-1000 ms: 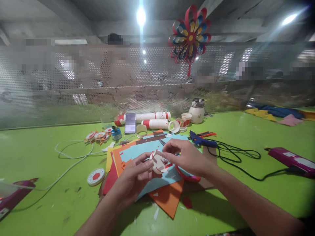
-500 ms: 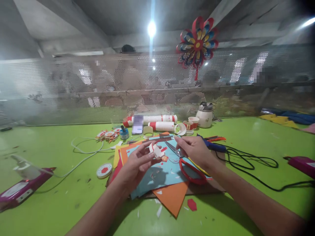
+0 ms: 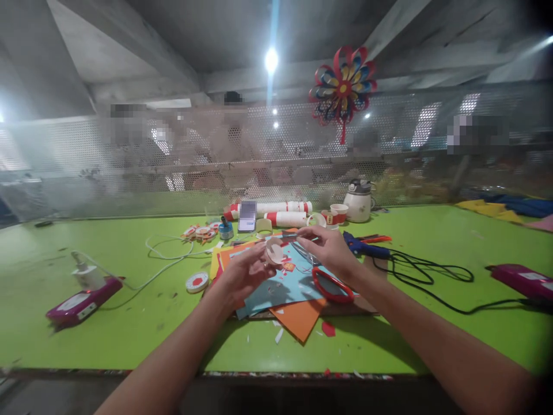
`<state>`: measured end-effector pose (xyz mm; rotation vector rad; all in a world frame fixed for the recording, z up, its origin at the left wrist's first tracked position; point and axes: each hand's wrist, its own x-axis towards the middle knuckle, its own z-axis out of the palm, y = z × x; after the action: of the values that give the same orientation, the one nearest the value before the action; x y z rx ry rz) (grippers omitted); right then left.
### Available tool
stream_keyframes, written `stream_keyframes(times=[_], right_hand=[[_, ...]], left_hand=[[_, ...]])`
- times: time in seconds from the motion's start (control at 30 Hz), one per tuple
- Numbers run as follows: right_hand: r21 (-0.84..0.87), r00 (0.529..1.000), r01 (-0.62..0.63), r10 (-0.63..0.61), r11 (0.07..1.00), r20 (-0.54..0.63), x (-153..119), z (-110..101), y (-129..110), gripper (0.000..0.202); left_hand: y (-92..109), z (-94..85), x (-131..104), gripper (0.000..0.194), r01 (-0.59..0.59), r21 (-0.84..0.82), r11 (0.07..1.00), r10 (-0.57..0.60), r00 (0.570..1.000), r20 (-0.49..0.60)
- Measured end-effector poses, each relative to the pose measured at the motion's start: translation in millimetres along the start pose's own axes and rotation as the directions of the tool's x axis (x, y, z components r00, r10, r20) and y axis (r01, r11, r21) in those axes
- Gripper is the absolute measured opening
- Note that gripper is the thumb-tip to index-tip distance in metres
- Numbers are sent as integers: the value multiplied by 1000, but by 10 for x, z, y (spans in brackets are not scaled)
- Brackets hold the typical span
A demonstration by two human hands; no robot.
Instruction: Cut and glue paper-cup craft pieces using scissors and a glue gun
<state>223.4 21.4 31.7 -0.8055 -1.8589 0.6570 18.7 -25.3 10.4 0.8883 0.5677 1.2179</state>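
Between the fingers and thumb of my left hand (image 3: 244, 274) is a small, round white paper cup piece (image 3: 274, 252), its hollow side tilted towards me. My right hand (image 3: 326, 248) hovers just to the right of it, fingers curved and apart, with nothing visible in them. Under the right hand lies a pair of scissors (image 3: 332, 286) with red handles; its blades are partly hidden by the fingers. Both hands are over a pile of coloured sheets, with a light blue sheet (image 3: 270, 294) on top and an orange sheet (image 3: 300, 323) jutting towards me. Small red and white scraps are scattered on it.
A blue glue gun (image 3: 367, 248) with a black cable lies right. Behind stand a phone (image 3: 247, 216), stacked paper cups (image 3: 285, 219), a tape roll (image 3: 264, 228), a blue bottle (image 3: 225, 229) and a white jug (image 3: 358, 204). Purple power strips (image 3: 84, 302) flank both sides.
The cup piece has turned in my left hand, so its round hollow now faces me. My right hand has shifted slightly left and up. The head view has tilted, showing the table's front edge.
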Motion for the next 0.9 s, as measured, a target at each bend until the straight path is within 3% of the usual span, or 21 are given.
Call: stream_keyframes(times=[0.17,0.33,0.73,0.9], right_hand=[[91,982,70,-85,993,170,-46,-86,-111,27],[121,945,79,-113,989,307,-120,-41,-233,17],[198,974,-43,-4,979,228,-117,103,-143,14],[214,976,-140,98,967,194,-101,116,-72,16]], left_hand=[[-80,22,-28,28,144,29,989,-146,988,59],[-142,32,-32,31,248,20,969,-249,961,119],[-176,72,12,31,286,-12,958,-281,948,151],[-151,46,51,56,303,40,952,-305,934,185]])
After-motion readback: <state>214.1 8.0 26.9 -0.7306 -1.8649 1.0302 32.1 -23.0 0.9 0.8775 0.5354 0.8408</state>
